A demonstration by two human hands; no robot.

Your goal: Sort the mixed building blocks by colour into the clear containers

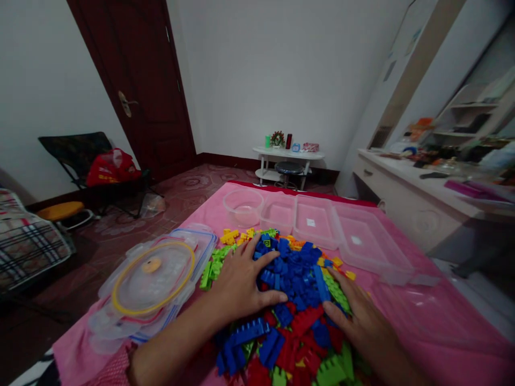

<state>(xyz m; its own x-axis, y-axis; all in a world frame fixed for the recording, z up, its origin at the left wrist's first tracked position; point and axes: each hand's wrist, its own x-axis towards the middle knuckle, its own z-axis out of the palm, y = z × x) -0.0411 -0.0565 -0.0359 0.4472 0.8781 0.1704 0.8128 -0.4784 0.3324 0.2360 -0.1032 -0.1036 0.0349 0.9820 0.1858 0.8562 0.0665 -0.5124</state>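
A heap of toy building bricks lies on a pink tablecloth [209, 214]. Blue bricks [295, 273] make up its middle, with red bricks [303, 343] nearer me and green bricks [215, 266] at the left. My left hand [243, 281] rests on the heap's left side, its fingers spread among blue, green and yellow bricks. On the right side, my right hand [364, 316] touches the pile with thumb and fingers apart, beside a long blue brick [321, 283]. Neither hand is closed round a brick. Some bricks are hidden under both hands.
Behind the heap stand a round clear tub [243, 209] and several rectangular clear containers [316, 220]. Stacked lids [155, 279] lie at the left, the top one yellow-rimmed. A cluttered white desk [418, 177] is at the right; a folding chair [76, 145] stands far left.
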